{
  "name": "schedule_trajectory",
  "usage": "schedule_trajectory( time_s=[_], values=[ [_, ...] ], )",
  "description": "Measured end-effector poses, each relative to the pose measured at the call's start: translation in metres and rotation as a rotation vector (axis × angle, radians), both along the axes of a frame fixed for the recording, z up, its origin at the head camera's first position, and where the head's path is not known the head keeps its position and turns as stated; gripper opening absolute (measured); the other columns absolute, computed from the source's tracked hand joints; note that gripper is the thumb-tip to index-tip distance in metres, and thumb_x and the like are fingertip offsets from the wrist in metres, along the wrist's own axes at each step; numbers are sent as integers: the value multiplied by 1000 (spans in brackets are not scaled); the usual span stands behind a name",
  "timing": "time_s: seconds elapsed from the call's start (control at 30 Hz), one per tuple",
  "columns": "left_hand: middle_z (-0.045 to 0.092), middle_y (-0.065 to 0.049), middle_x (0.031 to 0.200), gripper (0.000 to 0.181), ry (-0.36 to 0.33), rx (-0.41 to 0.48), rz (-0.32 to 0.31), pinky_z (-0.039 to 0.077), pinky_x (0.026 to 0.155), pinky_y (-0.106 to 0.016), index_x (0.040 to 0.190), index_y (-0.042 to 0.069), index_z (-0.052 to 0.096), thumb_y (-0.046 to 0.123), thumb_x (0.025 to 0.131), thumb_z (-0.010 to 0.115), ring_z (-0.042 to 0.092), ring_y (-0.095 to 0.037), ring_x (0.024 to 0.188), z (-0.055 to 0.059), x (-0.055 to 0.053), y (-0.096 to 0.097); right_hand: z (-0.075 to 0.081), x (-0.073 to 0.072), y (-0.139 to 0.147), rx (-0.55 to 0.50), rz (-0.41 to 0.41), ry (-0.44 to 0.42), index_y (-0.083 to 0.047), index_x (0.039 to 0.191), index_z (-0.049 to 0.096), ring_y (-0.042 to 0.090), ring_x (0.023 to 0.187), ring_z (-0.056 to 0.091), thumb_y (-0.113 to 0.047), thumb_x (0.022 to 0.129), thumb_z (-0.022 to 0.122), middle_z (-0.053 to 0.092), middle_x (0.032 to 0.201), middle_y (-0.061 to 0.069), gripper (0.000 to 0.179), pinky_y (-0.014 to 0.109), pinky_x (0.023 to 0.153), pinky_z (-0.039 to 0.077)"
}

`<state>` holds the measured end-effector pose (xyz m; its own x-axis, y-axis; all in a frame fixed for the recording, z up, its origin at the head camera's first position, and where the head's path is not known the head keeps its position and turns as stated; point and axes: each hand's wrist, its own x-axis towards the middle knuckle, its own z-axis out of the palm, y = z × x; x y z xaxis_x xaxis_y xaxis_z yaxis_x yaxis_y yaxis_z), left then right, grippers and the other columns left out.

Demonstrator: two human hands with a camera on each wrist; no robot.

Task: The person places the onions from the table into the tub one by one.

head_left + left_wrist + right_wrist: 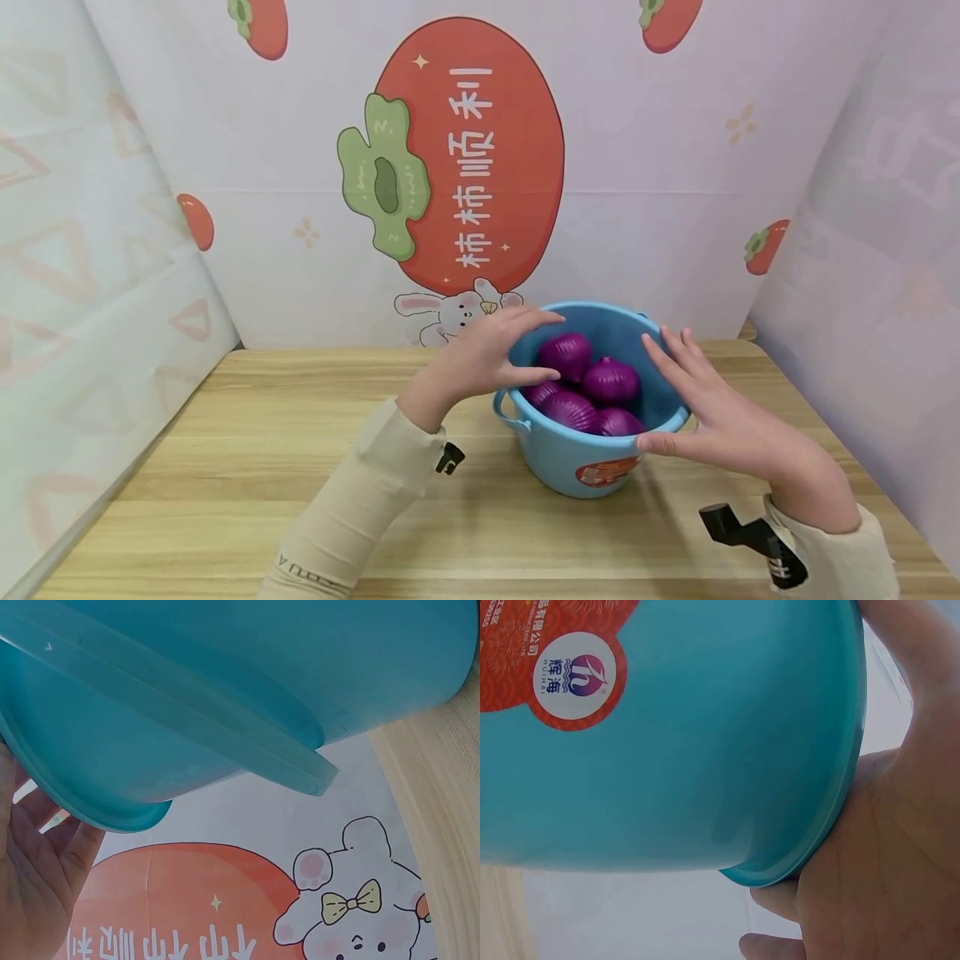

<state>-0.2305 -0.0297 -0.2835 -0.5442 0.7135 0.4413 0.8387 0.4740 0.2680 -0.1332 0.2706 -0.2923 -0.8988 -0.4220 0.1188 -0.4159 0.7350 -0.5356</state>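
Note:
A light blue bucket (551, 458) stands upright on the table, holding several purple-red onions (611, 381). At its left rim is my left hand (480, 354), with extended fingers and thumb reaching over the edge above the onions. My right hand (708, 404) lies against the right rim, fingers spread and thumb stretched along the near edge. The left wrist view shows the bucket's handle (165, 705) slanting across its side, with the left hand (37, 885) by the rim. In the right wrist view, the right palm (877, 855) meets the rim beside a red label (502, 667).
The bucket stands on a wood-grain table (300, 442). Close behind it rises a white backdrop (637, 167) printed with persimmons and a rabbit. Pale fabric walls (90, 250) bound the table on the left and right.

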Motion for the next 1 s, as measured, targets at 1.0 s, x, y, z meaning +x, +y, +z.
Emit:
schedule_trajectory(
  time_s=[1.0],
  values=[
    [59, -4, 140, 57, 156, 119, 99, 42, 114, -44, 136, 12, 59, 36, 87, 75, 47, -24, 139, -28, 43, -55, -3, 2, 5, -19, 18, 12, -25, 161, 7, 35, 153, -21, -39, 81, 81, -8, 169, 7, 110, 87, 97, 16]
  ],
)
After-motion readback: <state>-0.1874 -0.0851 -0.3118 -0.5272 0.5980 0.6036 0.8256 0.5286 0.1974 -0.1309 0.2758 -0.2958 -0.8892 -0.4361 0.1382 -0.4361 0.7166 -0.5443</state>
